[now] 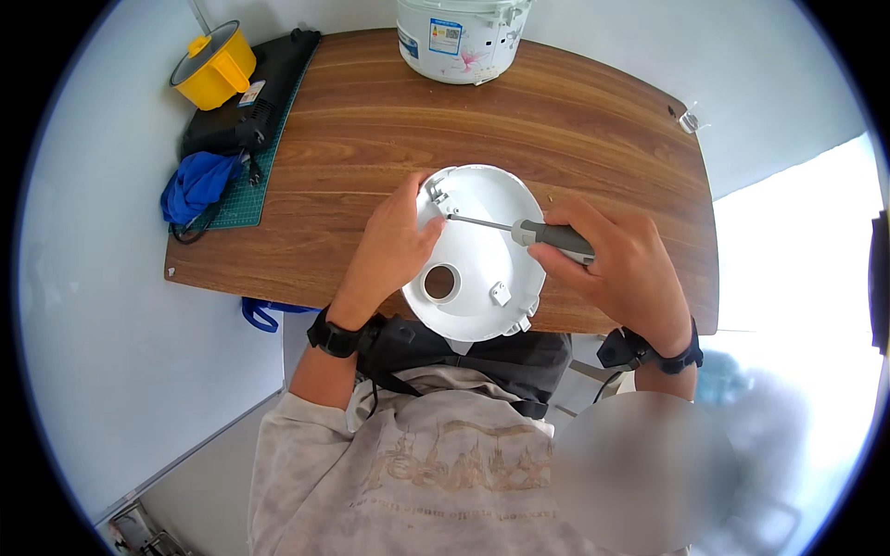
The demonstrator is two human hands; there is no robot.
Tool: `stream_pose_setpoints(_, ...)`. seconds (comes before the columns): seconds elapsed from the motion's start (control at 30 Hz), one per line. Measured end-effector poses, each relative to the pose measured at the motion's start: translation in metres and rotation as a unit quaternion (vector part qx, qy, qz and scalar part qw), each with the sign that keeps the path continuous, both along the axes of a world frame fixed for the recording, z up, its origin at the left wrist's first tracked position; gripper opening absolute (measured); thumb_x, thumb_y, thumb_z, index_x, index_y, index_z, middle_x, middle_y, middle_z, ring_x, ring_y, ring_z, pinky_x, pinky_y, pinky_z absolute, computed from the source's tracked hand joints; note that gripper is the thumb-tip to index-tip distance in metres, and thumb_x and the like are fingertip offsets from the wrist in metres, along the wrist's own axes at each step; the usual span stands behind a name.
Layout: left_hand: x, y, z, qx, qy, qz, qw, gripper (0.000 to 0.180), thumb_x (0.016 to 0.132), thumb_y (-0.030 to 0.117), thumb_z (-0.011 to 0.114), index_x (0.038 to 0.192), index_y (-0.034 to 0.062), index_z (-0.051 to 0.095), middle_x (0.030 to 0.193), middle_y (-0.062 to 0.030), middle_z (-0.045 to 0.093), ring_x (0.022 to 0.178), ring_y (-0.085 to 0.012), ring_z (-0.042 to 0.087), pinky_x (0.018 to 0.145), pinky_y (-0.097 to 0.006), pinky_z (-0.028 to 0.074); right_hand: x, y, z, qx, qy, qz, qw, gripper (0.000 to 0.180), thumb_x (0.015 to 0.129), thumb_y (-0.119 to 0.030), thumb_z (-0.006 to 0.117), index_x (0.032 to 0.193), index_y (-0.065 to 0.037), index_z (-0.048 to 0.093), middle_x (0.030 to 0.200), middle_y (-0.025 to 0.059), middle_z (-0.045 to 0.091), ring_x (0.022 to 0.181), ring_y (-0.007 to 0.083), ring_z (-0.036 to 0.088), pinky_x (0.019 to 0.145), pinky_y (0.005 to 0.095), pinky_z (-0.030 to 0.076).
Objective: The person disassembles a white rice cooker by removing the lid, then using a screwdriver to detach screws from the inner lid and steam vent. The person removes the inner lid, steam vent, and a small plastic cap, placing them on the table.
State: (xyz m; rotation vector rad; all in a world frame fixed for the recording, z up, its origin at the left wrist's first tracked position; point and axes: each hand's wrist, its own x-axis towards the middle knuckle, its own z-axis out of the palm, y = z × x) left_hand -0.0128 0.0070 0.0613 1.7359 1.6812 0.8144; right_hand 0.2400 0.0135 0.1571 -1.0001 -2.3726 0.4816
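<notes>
A white round plastic lid [482,243], its hollow inside facing up, rests at the table's front edge. It has a round hole near its lower left and small clips along its rim. My left hand [397,233] grips the lid's left edge, the thumb inside and the other fingers partly hidden beyond the rim. In my right hand [619,264] is a grey-handled screwdriver [553,238], its shaft pointing left. The screwdriver's tip meets the lid near a small bracket at the upper left, close to my left thumb. Whether a screw sits under the tip is too small to tell.
A white rice cooker body [461,57] stands at the back of the wooden table [343,130]. To the left lie a green cutting mat [247,202], a black flat appliance [269,79], a yellow pot [222,79] and a blue cloth [197,185]. A small clear object [690,120] sits at the far right corner.
</notes>
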Motion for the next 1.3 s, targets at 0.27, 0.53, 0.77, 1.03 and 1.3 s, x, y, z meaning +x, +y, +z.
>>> stream_pose_setpoints(0.27, -0.002, -0.001, -0.003, 0.01, 0.002, -0.002, 1.0, 0.051, 0.091, 0.017, 0.068, 0.135, 0.0008, 0.049, 0.116, -0.0247, 0.067, 0.104, -0.0397, 0.067, 0.091, -0.044, 0.052, -0.002, -0.001, -0.006, 0.002, -0.014, -0.035, 0.999, 0.028, 0.09, -0.03, 0.074, 0.094, -0.004, 0.063, 0.06, 0.0114, 0.062, 0.05, 0.0313, 0.06, 0.05, 0.0395, 0.047)
stream_pose_setpoints(0.53, -0.003, 0.001, 0.004, -0.018, -0.022, 0.012, 1.0, 0.052, 0.09, 0.015, 0.068, 0.136, 0.0021, 0.049, 0.118, -0.0244, 0.067, 0.106, -0.039, 0.068, 0.092, -0.044, 0.052, 0.004, -0.005, -0.016, -0.062, 0.023, -0.068, 0.995, 0.021, 0.088, -0.022, 0.073, 0.098, -0.008, 0.062, 0.072, 0.0122, 0.067, 0.063, 0.0338, 0.064, 0.06, 0.0428, 0.05)
stream_pose_setpoints(0.77, -0.004, 0.003, 0.006, -0.015, -0.032, 0.008, 0.999, 0.051, 0.089, 0.012, 0.067, 0.136, 0.002, 0.048, 0.117, -0.0255, 0.068, 0.106, -0.0411, 0.068, 0.092, -0.045, 0.053, 0.011, -0.002, -0.02, -0.069, 0.009, -0.041, 0.997, 0.023, 0.085, -0.015, 0.073, 0.103, -0.009, 0.062, 0.089, 0.0122, 0.065, 0.075, 0.0346, 0.065, 0.067, 0.043, 0.05)
stream_pose_setpoints(1.03, -0.011, 0.008, -0.006, -0.025, -0.022, 0.008, 0.999, 0.052, 0.09, 0.018, 0.067, 0.137, 0.0036, 0.049, 0.116, -0.0244, 0.069, 0.105, -0.0386, 0.069, 0.092, -0.044, 0.053, 0.023, -0.006, -0.025, -0.083, 0.054, -0.064, 0.993, 0.025, 0.082, -0.014, 0.076, 0.104, -0.007, 0.067, 0.094, 0.0125, 0.069, 0.077, 0.0325, 0.067, 0.071, 0.0398, 0.054)
stream_pose_setpoints(1.3, -0.015, 0.01, -0.012, -0.016, -0.034, 0.012, 0.999, 0.052, 0.092, 0.026, 0.069, 0.135, 0.0016, 0.051, 0.116, -0.0238, 0.069, 0.105, -0.0378, 0.069, 0.091, -0.044, 0.053, 0.054, -0.018, -0.013, -0.115, 0.023, -0.11, 0.987, 0.024, 0.08, -0.015, 0.081, 0.1, -0.003, 0.072, 0.095, 0.0118, 0.073, 0.079, 0.0298, 0.069, 0.073, 0.036, 0.055)
